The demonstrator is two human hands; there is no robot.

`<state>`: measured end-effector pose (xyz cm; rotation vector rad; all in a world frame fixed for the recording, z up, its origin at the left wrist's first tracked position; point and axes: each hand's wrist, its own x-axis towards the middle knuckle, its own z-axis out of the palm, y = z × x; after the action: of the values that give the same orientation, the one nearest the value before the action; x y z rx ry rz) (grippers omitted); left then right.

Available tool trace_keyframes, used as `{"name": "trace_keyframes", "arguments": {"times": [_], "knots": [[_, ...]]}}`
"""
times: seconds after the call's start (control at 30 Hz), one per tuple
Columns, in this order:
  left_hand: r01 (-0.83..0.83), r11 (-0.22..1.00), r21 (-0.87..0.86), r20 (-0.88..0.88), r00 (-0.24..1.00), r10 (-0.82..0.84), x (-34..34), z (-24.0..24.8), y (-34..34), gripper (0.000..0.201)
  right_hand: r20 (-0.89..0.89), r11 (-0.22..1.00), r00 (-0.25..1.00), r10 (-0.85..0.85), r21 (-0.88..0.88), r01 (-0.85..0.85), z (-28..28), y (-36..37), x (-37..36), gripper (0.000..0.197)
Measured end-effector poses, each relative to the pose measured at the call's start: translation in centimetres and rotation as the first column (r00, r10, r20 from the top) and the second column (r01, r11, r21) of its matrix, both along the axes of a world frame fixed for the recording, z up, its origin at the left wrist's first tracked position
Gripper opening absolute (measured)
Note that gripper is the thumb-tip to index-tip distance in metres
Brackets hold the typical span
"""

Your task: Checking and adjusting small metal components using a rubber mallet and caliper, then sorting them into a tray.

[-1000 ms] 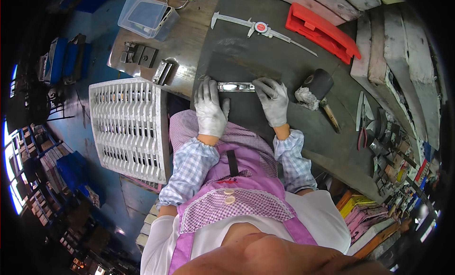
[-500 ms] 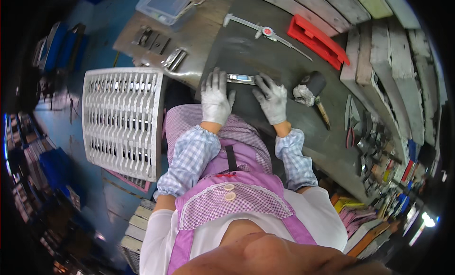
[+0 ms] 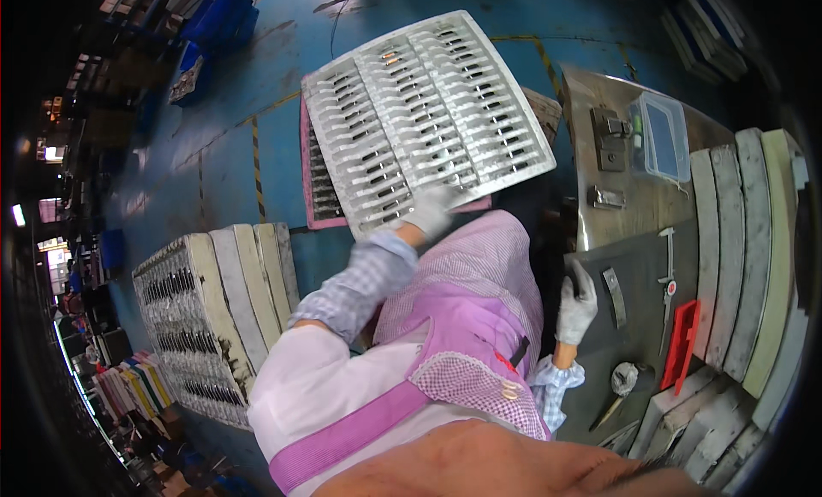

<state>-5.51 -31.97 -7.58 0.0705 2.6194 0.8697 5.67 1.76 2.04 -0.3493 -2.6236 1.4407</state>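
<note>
My left hand (image 3: 432, 213), in a pale glove, is over the near edge of a white slotted tray (image 3: 402, 112) on my left. Motion blurs its fingers, so what they hold, if anything, does not show. Rows of slim dark and shiny metal parts lie in the tray's slots. On the dark bench mat (image 3: 629, 334), my gloved right hand (image 3: 577, 309) rests with thumb and fingers apart and nothing between them. Just right of it lies a flat curved metal piece (image 3: 614, 297), not touched by the hand.
A caliper (image 3: 670, 283), a red case (image 3: 681, 347) and a mallet (image 3: 629, 381) lie on the bench. Beyond are metal blocks (image 3: 610, 142) and a clear plastic box (image 3: 661, 137). White foam trays (image 3: 723, 266) line the right side; more trays (image 3: 231, 283) stand at left.
My view has swung left toward the tray. My left hand has left the metal piece and reached to the tray's edge. The right hand no longer touches the piece, which stays on the mat.
</note>
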Motion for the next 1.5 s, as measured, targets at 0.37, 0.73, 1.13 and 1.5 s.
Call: {"name": "trace_keyframes", "arguments": {"times": [0.37, 0.73, 1.13, 1.5], "knots": [[-0.4, 0.909, -0.121, -0.392, 0.86, 0.326, -9.9, -8.4, -25.3, 0.03, 0.156, 0.964, 0.986, 0.064, 0.244, -0.101, 0.9, -2.2, -1.2, 0.031], [-0.134, 0.861, -0.491, -0.178, 0.983, 0.051, -12.7, -7.9, -30.6, 0.045, 0.082, 0.885, 0.953, 0.292, 0.354, -0.301, 2.0, -3.4, -2.5, 0.032], [0.627, 0.697, 0.348, -0.306, 0.779, -0.548, 1.6, 9.7, 18.5, 0.029, 0.194, 0.987, 0.979, -0.056, 0.157, 0.026, 4.1, 3.4, 1.1, 0.029], [0.51, 0.84, 0.187, -0.466, 0.799, -0.381, 2.8, 8.9, 28.9, 0.04, 0.262, 0.928, 0.89, -0.373, 0.105, 0.358, 4.3, 12.5, 1.8, 0.026]]}}
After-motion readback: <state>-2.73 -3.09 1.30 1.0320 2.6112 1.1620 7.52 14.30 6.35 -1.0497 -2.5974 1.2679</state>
